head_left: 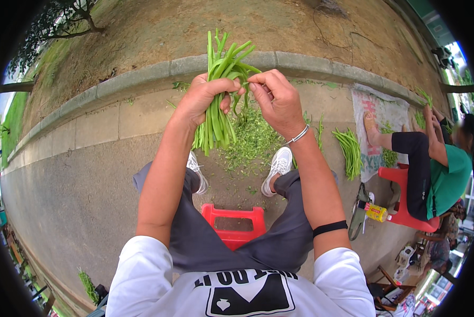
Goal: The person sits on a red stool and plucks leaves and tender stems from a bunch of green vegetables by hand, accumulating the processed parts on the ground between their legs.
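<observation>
A thick bunch of long green vegetable stems [216, 127] stands nearly upright in my left hand [201, 99], whose fingers are wrapped round its middle. Close beside its upper part, my right hand [280, 103] is closed, thumb and forefinger pinching a thin green stem at the bunch's right side. Some stems bend over between the two hands. Below them, a heap of chopped-looking leaf scraps [252, 142] covers the pavement between my white shoes. Another bunch of green stems [349, 153] lies on the ground to the right.
I sit on a red plastic stool [259, 222]. A stone kerb [142, 79] crosses ahead, with bare soil beyond. At right, a person in a green shirt [451, 174] sits on another red stool [398, 177] by a plastic sheet [371, 98]. A yellow-labelled bottle [377, 212] lies near that stool.
</observation>
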### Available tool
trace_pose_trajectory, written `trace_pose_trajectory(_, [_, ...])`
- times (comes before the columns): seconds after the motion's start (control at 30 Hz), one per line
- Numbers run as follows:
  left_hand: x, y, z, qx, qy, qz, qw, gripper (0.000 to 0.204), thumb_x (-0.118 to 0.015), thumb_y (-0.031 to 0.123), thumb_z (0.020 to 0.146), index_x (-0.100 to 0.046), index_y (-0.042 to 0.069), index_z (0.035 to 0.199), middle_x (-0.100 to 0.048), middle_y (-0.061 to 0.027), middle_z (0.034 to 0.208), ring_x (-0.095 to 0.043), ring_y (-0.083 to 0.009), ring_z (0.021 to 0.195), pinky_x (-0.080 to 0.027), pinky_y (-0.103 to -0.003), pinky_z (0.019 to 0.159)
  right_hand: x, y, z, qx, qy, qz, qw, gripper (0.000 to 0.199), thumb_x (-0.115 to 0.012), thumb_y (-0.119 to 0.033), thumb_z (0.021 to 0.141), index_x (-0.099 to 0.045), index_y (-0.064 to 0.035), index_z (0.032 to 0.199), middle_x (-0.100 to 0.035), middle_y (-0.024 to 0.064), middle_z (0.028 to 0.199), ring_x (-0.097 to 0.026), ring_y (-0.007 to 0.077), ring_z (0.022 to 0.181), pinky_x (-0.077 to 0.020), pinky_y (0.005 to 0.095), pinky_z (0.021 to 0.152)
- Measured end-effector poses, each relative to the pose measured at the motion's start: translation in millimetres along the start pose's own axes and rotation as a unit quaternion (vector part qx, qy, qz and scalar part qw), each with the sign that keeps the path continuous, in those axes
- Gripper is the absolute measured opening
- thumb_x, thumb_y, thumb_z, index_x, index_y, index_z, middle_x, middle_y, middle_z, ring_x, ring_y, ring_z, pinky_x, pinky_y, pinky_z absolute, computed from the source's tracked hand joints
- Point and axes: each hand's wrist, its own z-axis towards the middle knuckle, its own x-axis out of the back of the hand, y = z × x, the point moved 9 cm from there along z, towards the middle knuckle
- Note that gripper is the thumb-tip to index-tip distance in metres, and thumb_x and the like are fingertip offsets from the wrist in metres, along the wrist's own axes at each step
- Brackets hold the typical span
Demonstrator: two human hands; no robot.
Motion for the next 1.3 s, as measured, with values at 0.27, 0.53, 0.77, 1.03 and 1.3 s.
trace_pose_trajectory(0.27, [-2.0,0.5,0.6,-0.009,0.009,-0.006,1.000,0.021,-0.064,0.005,0.068,-0.054,-0.003,0.084,-0.061,-0.0161,0.077,-0.048,-0.0099,0.041,-0.041,-0.024,0.038,1.4,18.5,-3.4,-0.089,0.043,0.083,0.992,0.008,-0.058,-0.009,0.081,-0.057,-0.0011,0.085,-0.058,0.0060,0.075,-0.057,0.0128,0.058,-0.0459,0.0248,0.052])
trace_pose_trajectory(0.53, [6.3,2.8,0.9,-0.014,0.020,-0.007,1.000,0.022,-0.065,0.005,0.066,-0.054,-0.002,0.084,-0.060,-0.0140,0.075,-0.048,-0.0102,0.042,-0.041,-0.024,0.039,21.8,33.8,4.7,-0.131,0.067,0.204,0.968,0.013,-0.060,-0.004,0.080,-0.060,-0.0025,0.093,-0.059,0.0021,0.079,-0.056,0.0077,0.065,-0.0469,0.0201,0.055])
trace_pose_trajectory(0.77, [1.5,0.0,0.5,-0.014,0.012,0.001,1.000,0.019,-0.065,0.005,0.067,-0.057,-0.002,0.082,-0.055,-0.0056,0.064,-0.048,-0.0096,0.042,-0.040,-0.024,0.039,-2.6,-13.6,-2.9,0.082,-0.007,-0.023,0.996,0.014,-0.060,-0.010,0.077,-0.063,-0.0113,0.091,-0.060,0.0037,0.084,-0.060,0.0214,0.071,-0.0473,0.0304,0.057])
trace_pose_trajectory(1.03, [5.3,2.6,2.5,-0.038,0.011,0.004,0.999,0.021,-0.064,0.005,0.067,-0.056,-0.004,0.084,-0.054,-0.0056,0.059,-0.048,-0.0098,0.043,-0.041,-0.025,0.041,-12.4,3.8,-4.0,-0.029,0.006,0.057,0.998,0.005,-0.057,-0.007,0.080,-0.059,-0.0030,0.081,-0.057,0.0068,0.076,-0.057,0.0174,0.058,-0.0439,0.0269,0.051])
trace_pose_trajectory(1.3, [6.8,13.6,-5.4,-0.057,-0.002,-0.010,0.998,0.026,-0.066,0.009,0.070,-0.055,-0.003,0.089,-0.059,-0.0135,0.070,-0.048,-0.0085,0.043,-0.041,-0.024,0.042,-3.2,67.1,-8.8,-0.152,-0.052,0.022,0.987,0.015,-0.060,-0.010,0.081,-0.063,-0.0003,0.091,-0.063,0.0025,0.077,-0.056,0.0059,0.061,-0.0460,0.0197,0.056])
